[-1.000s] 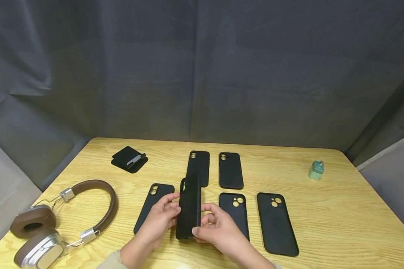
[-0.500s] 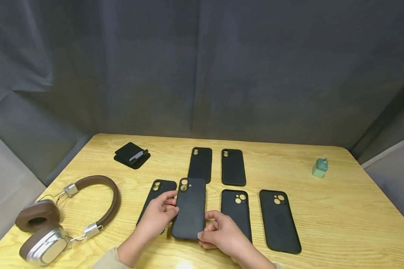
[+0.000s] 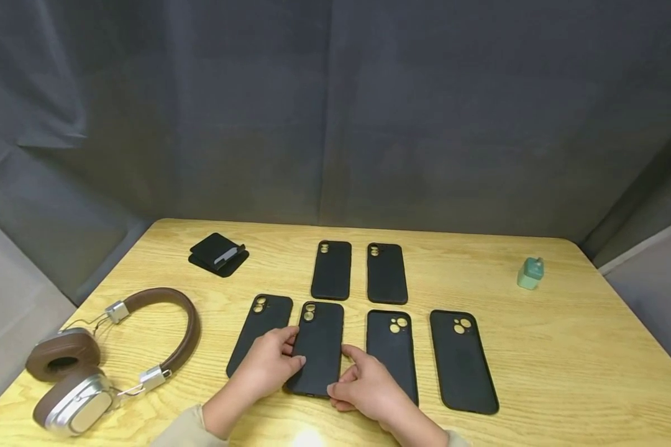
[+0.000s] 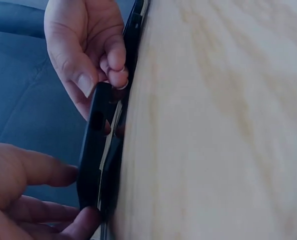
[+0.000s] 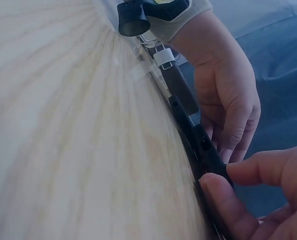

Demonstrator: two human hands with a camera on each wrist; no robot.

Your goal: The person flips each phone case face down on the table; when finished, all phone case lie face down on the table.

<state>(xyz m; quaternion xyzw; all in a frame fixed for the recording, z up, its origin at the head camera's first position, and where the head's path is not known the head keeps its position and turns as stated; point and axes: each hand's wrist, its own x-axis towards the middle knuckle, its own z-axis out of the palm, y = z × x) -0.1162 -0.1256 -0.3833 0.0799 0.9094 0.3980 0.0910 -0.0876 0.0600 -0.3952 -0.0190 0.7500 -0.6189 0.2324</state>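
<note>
A black phone case (image 3: 321, 351), back side up with its camera cutout at the top left, lies between my two hands low over the table. My left hand (image 3: 269, 365) pinches its left edge between thumb and fingers. At the lower right corner, my right hand (image 3: 367, 385) holds the case with thumb and forefinger. The left wrist view gives the case (image 4: 92, 135) end-on, a thin gap showing beneath it. In the right wrist view a thumb and finger of the right hand (image 5: 268, 195) close on the case's edge.
Black phone cases lie on either side: one at left (image 3: 261, 326), two at right showing their insides (image 3: 391, 347), two behind (image 3: 332, 270). Brown headphones (image 3: 187, 335) rest at far left, a black folded stand-like item (image 3: 215, 251) behind them. A small green bottle (image 3: 530, 273) stands right.
The phone case was tilted up on its side; it has turned flat, back upward, and come down to the table. Both hands have kept hold of its edges.
</note>
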